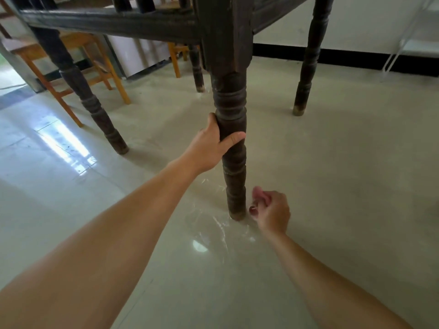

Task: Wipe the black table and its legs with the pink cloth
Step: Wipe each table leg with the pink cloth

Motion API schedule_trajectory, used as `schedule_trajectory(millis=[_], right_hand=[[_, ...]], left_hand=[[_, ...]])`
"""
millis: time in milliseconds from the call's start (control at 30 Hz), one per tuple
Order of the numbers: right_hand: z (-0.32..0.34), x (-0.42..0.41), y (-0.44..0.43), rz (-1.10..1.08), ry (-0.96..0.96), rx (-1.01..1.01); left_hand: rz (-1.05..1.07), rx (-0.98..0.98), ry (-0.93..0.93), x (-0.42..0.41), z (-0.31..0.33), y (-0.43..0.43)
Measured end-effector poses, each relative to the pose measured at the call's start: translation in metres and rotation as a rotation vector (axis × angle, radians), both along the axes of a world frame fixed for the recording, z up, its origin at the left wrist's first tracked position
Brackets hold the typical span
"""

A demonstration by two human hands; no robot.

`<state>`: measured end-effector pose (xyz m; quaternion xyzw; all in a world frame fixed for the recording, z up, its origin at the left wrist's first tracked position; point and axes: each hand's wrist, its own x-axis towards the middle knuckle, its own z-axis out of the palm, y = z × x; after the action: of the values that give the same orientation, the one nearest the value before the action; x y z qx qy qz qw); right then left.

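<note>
Table, black wood, seen from below its rail; four turned legs on pale glossy floor. Near leg stands upright at centre, foot on the tiles.

Left hand: my fingers wrapped round the near leg at mid-height, just under the ringed collar, thumb across the front, the rest hidden behind the wood.

Right hand: low, just beside the leg's foot on its right, curled into a loose fist. Cloth, pink, bunched inside this fist; only small folds show at the top and by the knuckles. Whether it touches the leg I cannot tell.

Floor round the foot: wet, streaky smears.

Background: wooden chairs behind the table at left; white rack against the wall at right.
</note>
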<state>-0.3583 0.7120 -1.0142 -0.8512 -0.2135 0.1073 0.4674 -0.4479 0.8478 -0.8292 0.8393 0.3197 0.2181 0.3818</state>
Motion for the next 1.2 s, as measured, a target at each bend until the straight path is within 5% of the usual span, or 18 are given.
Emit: schedule_trajectory(millis=[100, 367, 633, 767, 900, 1200], right_hand=[[0.0, 0.005, 0.004, -0.056, 0.02, -0.002], [-0.006, -0.084, 0.028, 0.367, -0.064, 0.038], [-0.034, 0.013, 0.004, -0.071, 0.04, -0.099], [-0.036, -0.036, 0.02, 0.092, 0.056, 0.022], [-0.052, -0.09, 0.021, 0.311, 0.071, -0.064], [-0.057, 0.014, 0.013, -0.127, 0.143, -0.14]], left_hand=[[-0.003, 0.001, 0.003, 0.001, -0.001, -0.002], [0.047, 0.068, 0.143, 0.0, -0.02, -0.005], [-0.028, -0.003, 0.172, -0.002, -0.038, 0.001], [-0.047, -0.014, 0.172, -0.003, -0.04, 0.004], [-0.05, 0.006, 0.162, -0.003, -0.042, -0.002], [-0.043, -0.02, 0.154, -0.002, -0.045, -0.002]])
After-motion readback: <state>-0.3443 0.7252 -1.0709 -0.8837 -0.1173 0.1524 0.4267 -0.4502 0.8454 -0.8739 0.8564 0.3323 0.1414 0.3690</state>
